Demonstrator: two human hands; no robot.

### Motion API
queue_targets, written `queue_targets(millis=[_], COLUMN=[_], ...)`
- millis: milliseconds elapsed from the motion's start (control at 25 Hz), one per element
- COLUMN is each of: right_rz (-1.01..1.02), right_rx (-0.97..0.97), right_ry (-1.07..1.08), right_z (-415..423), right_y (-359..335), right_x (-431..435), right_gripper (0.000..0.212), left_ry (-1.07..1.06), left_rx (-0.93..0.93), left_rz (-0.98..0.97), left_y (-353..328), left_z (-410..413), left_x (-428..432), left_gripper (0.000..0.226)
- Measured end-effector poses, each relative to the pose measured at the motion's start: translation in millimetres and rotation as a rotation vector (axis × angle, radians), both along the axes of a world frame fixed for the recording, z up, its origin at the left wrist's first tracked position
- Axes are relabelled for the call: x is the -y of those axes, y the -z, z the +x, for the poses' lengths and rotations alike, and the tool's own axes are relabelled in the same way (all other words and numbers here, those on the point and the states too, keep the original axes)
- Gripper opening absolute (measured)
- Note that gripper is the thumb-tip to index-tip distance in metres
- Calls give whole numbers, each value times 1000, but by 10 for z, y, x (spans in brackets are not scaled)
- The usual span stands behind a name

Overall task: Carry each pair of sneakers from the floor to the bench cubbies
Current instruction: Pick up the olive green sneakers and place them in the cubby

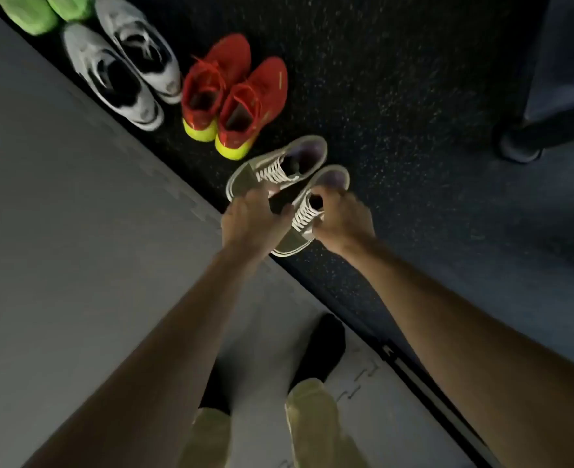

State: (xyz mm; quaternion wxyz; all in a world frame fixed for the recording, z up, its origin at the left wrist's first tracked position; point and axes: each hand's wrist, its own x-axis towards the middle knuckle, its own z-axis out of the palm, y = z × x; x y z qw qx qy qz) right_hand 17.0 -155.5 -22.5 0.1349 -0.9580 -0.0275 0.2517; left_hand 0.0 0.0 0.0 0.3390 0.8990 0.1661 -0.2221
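Observation:
A pair of olive low-top sneakers with white laces and white soles sits on the dark speckled floor by the grey mat's edge. My left hand [250,224] is closed on the left olive sneaker [278,165] at its tongue. My right hand [341,222] grips the right olive sneaker [329,182] around its laces and collar. Further up the row stand a red pair with yellow soles [234,92], a white-and-black pair [126,62], and a green pair [45,11] at the top left corner. No bench or cubbies are in view.
A grey foam mat [76,231] covers the left half, meeting the dark speckled floor [397,96] along a diagonal edge. My feet in black socks [322,346] stand on the mat. A dark furniture leg with a round foot [518,146] stands at the right.

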Motion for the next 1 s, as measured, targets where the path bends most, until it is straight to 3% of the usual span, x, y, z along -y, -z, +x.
queue_targets(millis=[280,480,760,840,1001], right_rz=[-56,-104,-169,-194,-203], right_rx=[85,165,-59,-60,17], right_ry=[-106,-110,-193,-197,-73], right_z=[404,494,522,554,468], right_y=[1232,1552,1653,1653,1696], right_x=[179,160,207,192,147], right_gripper=[58,66,75,68,30], left_ry=[41,114,113,126,244], left_rx=[60,55,11,3,-42], left_rz=[105,148,83,71,83], left_y=[1290,1655,1686,1672,1688], left_z=[337,422,442,441,368], left_x=[388,470,572,575,567], left_gripper=[55,63,64,62,55])
